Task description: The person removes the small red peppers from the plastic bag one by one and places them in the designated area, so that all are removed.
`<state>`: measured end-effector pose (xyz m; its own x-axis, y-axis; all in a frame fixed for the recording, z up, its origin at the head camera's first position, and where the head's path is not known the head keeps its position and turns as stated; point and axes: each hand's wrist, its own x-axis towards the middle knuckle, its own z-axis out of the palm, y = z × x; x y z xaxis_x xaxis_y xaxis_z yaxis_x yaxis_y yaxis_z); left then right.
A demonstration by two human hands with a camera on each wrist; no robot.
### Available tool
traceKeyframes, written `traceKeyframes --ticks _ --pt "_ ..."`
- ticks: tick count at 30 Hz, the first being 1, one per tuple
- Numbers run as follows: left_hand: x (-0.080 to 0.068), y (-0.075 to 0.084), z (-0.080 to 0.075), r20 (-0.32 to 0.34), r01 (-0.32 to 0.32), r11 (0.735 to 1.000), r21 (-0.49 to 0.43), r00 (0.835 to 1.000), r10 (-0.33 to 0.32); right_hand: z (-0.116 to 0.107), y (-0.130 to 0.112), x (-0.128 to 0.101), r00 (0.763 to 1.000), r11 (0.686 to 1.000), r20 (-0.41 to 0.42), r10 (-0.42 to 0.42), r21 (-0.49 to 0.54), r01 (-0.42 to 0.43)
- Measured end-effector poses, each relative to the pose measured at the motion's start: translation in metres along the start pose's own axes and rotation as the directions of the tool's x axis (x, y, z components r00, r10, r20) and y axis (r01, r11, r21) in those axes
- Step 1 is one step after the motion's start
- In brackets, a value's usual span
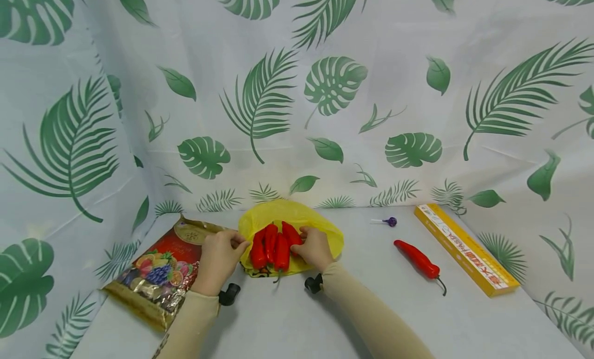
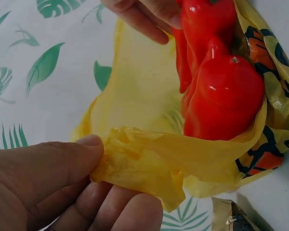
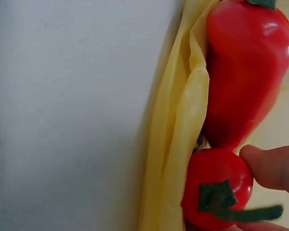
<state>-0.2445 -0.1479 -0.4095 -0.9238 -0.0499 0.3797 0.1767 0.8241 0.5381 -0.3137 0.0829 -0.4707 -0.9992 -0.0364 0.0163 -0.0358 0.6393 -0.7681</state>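
The yellow plastic bag (image 1: 291, 219) lies on the table (image 1: 352, 307), in the middle and close to the back curtain, with its mouth turned toward the person. In the mouth lie 3 red peppers (image 1: 271, 248), side by side, and their long axes run from front to back, with the stem ends toward the person.

The left hand (image 1: 218, 258) is on the left side of the bag. Its thumb and fingers (image 2: 67, 163) pinch the crumpled yellow rim, as the left wrist view shows. The right hand (image 1: 315, 248) is on the right side, and its curled fingertips press on the rightmost pepper near the green stem (image 3: 221, 202). So the peppers lie between the 2 hands, just beside the right one.

A 4th red pepper (image 1: 419, 260) lies alone on the table, well apart to the right and set diagonally. The right hand is clearly the nearer one to it.
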Motion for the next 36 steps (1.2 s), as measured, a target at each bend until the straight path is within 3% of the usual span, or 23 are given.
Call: traceKeyframes --ticks 10,20,36 --pt "0.0 0.001 0.002 0.003 -0.001 1.0 -0.008 1.0 0.001 -0.012 0.003 -0.009 0.999 0.999 -0.026 0.035 0.022 -0.034" --pt "0.0 0.006 0.005 0.013 -0.011 1.0 -0.009 1.0 0.011 -0.031 0.007 -0.024 0.998 0.999 -0.051 -0.041 -0.03 0.04" --pt "0.0 0.002 0.002 -0.001 -0.001 1.0 -0.007 1.0 0.001 -0.019 0.01 -0.022 0.996 0.986 -0.012 -0.091 -0.139 0.088"
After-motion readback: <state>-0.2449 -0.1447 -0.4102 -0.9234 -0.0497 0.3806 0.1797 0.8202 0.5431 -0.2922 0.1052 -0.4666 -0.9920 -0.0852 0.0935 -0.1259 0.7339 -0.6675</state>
